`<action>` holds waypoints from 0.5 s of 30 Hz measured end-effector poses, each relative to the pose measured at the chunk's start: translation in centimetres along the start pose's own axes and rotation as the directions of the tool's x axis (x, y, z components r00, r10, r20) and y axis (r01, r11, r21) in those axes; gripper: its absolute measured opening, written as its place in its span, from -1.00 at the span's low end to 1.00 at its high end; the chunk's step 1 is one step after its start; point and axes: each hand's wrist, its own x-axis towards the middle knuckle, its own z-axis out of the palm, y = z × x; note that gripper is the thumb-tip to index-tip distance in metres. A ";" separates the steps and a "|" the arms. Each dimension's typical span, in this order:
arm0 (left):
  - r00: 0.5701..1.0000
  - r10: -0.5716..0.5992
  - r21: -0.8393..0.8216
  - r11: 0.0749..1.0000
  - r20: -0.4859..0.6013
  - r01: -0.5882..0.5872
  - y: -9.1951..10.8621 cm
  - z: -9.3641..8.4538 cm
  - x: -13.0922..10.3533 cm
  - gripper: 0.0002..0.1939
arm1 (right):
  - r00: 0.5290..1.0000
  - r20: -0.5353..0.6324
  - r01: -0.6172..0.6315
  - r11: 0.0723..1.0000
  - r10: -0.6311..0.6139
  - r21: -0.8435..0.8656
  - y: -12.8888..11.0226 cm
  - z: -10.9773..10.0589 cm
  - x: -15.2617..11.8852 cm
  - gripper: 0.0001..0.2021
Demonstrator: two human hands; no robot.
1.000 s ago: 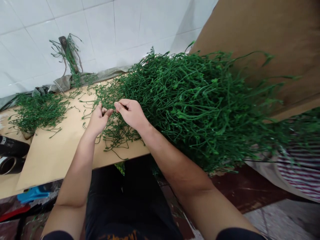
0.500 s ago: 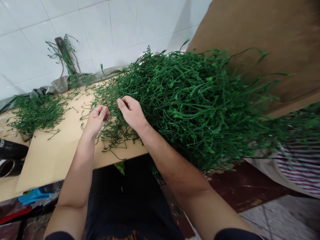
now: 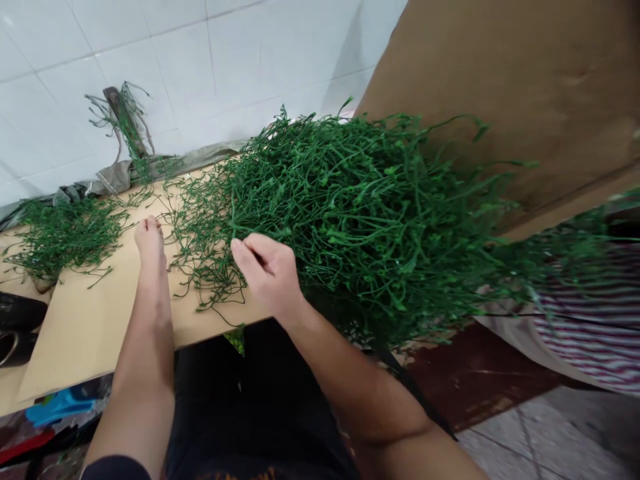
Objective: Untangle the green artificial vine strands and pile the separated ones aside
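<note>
My right hand (image 3: 273, 270) is closed in a pinch, with a thin green stem (image 3: 233, 212) standing up from its fingertips. It is at the left edge of a big heap of green plant-like stems (image 3: 360, 207) with small tufted tips. My left hand (image 3: 150, 241) is closed over the board, farther left; what its fingers hold, if anything, is hidden. Loose stems (image 3: 200, 233) lie scattered between the two hands. A smaller pile of the same stems (image 3: 67, 233) is just left of my left hand.
A tan board (image 3: 90, 320) forms the work surface. Brown cardboard (image 3: 500, 73) stands behind the heap at right. More stems hang on an upright post (image 3: 114, 103) near the tiled wall (image 3: 175, 60). Dark cylinders (image 3: 20, 312) sit at the left edge; a blue object (image 3: 63, 405) is below.
My left hand has moved left, away from my right hand and towards the smaller pile. My right hand has come lower and nearer, and a stem now shows at its fingertips.
</note>
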 end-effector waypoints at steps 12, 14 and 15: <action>0.935 0.033 -0.096 0.995 0.353 0.001 2.7 0.3 -5.0 -0.76 | 0.949 -0.054 -0.294 0.933 0.311 0.207 3.6 0.1 2.9 -0.63; 0.925 0.015 -0.072 0.997 0.379 0.014 2.7 0.4 -6.0 -0.74 | 0.926 -0.070 -0.341 0.902 0.371 0.263 3.9 0.4 3.6 -0.63; 0.919 0.002 -0.051 0.999 0.394 0.020 2.6 0.5 -6.5 -0.72 | 0.917 -0.064 -0.360 0.887 0.394 0.289 4.0 0.6 4.0 -0.61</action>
